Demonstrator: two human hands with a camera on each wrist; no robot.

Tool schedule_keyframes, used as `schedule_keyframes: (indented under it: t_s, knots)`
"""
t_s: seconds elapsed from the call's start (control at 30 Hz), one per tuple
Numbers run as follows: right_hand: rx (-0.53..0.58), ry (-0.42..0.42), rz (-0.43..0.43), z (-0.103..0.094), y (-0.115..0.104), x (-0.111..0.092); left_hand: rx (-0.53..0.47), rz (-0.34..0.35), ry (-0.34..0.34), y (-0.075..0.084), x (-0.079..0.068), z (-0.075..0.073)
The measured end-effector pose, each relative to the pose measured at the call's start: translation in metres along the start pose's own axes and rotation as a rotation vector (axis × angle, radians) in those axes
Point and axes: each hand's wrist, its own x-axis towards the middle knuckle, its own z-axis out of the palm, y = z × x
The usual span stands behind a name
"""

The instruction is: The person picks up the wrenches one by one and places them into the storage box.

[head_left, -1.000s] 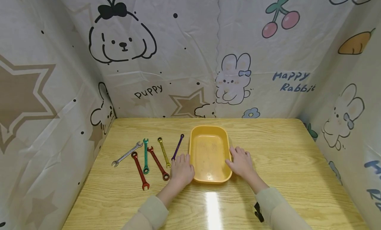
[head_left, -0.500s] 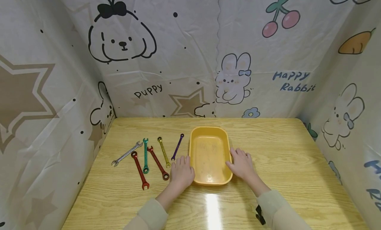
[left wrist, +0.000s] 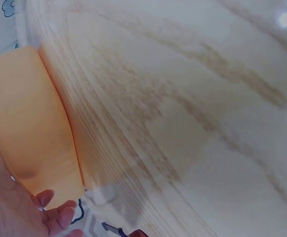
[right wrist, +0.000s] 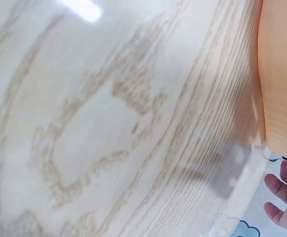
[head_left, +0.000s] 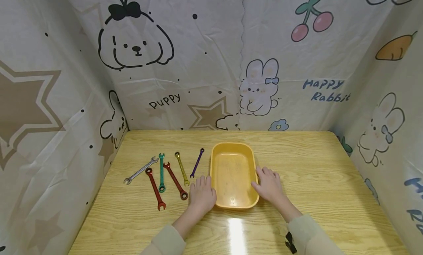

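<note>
An orange-yellow plastic bin (head_left: 235, 205) with rounded corners sits on the wooden table, with nothing inside it. My left hand (head_left: 202, 196) grips its left side, thumb at the rim. In the left wrist view, the curled fingers (left wrist: 59, 217) of that hand lie against the outer wall. Across from it, my right hand (head_left: 271, 185) holds the right side with its thumb over the rim. The right wrist view catches fingers (right wrist: 279, 187) beside the wall's lower end. Just beyond the left fingertips lies a purple wrench (head_left: 197, 163).
Left of the bin lie a yellow wrench (head_left: 182, 168), two red wrenches (head_left: 176, 181), a green wrench (head_left: 162, 172) and a silver wrench (head_left: 141, 170). A printed cloth (head_left: 198, 75) surrounds the wooden table (head_left: 314, 167) at the back and sides.
The bin has slid a little toward me, and both hands have moved with it, keeping their places on its sides. The wrenches have stayed put.
</note>
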Motion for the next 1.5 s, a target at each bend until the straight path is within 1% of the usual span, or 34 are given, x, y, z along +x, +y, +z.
schedule_keyframes:
  t_s: [0.23, 0.37, 0.77, 1.2, 1.5]
  knots:
    - [-0.007, 0.005, -0.008, 0.0, 0.0, -0.005, 0.004, 0.001, 0.012, 0.001, -0.005, 0.002]
    - [-0.004, 0.01, -0.011, -0.001, -0.001, -0.007, 0.006, 0.005, 0.007, 0.002, -0.007, 0.002]
    - [-0.008, -0.003, -0.004, -0.004, -0.003, -0.008, 0.01, 0.008, 0.017, 0.004, -0.008, 0.0]
    - [-0.085, -0.069, 0.026, -0.016, -0.01, -0.002, 0.045, 0.001, 0.004, 0.005, -0.007, -0.003]
    - [-0.107, -0.057, 0.079, -0.013, -0.013, 0.007, 0.052, -0.008, -0.009, 0.007, -0.007, -0.003]
